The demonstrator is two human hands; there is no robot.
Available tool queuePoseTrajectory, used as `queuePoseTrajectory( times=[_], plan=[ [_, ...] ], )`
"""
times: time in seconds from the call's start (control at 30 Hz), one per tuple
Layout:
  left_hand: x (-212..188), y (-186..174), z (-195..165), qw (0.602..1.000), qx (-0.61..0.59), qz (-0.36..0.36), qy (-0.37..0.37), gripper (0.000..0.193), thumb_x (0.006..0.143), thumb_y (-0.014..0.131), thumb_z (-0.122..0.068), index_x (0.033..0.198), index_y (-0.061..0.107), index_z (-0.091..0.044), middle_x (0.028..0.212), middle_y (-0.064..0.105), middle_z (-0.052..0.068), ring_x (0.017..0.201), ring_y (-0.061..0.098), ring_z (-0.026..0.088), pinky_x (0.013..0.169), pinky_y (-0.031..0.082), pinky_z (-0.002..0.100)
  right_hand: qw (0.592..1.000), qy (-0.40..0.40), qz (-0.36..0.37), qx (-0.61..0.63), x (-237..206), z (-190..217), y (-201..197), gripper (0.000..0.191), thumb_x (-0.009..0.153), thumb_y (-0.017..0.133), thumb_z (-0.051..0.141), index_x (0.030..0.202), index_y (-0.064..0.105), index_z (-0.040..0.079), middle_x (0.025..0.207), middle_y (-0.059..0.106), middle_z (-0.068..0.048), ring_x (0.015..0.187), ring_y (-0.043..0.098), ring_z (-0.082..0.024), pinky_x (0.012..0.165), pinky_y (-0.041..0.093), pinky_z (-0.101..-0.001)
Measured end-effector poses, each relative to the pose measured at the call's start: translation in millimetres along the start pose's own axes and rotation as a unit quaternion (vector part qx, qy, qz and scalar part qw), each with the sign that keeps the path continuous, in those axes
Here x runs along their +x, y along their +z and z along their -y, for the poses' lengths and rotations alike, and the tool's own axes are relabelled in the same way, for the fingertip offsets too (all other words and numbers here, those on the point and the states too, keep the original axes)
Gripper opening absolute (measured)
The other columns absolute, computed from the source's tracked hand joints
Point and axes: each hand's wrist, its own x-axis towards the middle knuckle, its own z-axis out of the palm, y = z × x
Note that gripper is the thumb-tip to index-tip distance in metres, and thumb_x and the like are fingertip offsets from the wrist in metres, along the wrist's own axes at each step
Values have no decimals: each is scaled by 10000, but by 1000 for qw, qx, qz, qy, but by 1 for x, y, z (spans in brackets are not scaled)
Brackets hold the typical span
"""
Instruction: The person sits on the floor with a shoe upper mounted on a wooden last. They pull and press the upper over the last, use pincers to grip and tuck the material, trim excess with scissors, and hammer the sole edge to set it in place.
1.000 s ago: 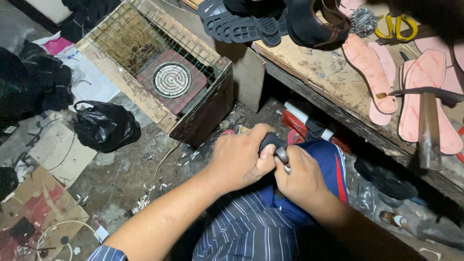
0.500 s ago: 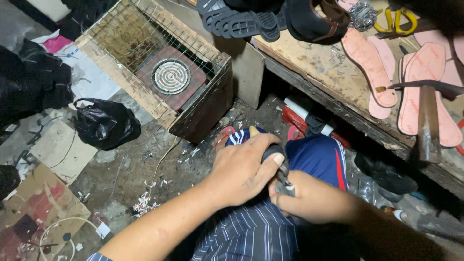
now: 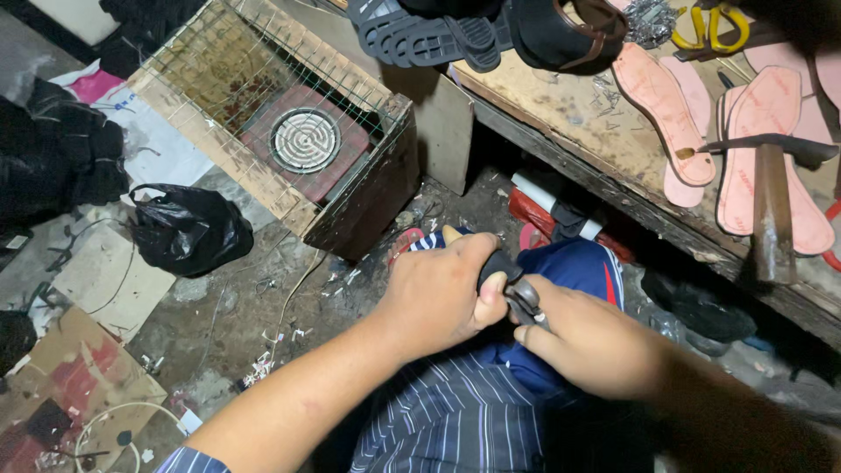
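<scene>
Over the lap, the left hand (image 3: 435, 293) has slid forward since a second ago and now wraps a small dark piece (image 3: 499, 263), fingers clamped on it. The right hand (image 3: 589, 342) pinches a thin metal tool (image 3: 524, 300) against that piece (its tip is hidden); the work seems mid-stroke. Beyond sit the wire-topped heater box (image 3: 289, 140) and the bench (image 3: 604, 153) with pink insoles (image 3: 666, 101).

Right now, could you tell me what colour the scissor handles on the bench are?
Yellow scissor handles, head view.
</scene>
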Motion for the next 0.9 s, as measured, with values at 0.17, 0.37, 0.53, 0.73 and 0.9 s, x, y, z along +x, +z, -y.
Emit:
queuePoseTrajectory(
  times=[0.17,0.37,0.53,0.73,0.9],
  plan=[
    [-1,1,4,998,-25,-32,40,351,891,609,-313,1140,617,-65,884,703,143,742,714,323,679,559,435,991,-36,-115,-66,4,-3,7,233,884,663,261,984,588,65,891,677,-172,872,660,-409,748,506,-476],
    [13,-6,15,999,-19,4,-34,326,910,595,-341,1126,636,-100,816,705,142,714,702,356,635,542,468,928,-112,-347,-80,47,-7,54,215,894,680,180,865,546,14,806,624,-208,804,627,-436,721,486,-502],
    [9,-12,7,998,-33,60,-16,359,906,580,-341,1159,604,-87,911,715,151,768,702,374,669,528,503,978,-75,-179,-75,12,5,43,304,830,717,194,991,534,14,805,634,-173,778,647,-402,694,503,-488],
    [2,-17,-6,992,-87,64,-64,312,959,560,-362,1137,639,-118,953,732,124,869,718,357,746,536,493,989,19,107,95,19,-6,15,209,852,678,140,1003,563,52,771,623,-70,680,638,-255,636,551,-406],
    [10,-18,0,997,-33,29,-69,323,897,594,-353,1098,664,-111,967,732,136,811,709,370,688,550,479,951,43,101,290,29,-18,37,137,908,620,124,991,603,17,789,612,-41,655,617,-180,615,531,-346]
  ],
)
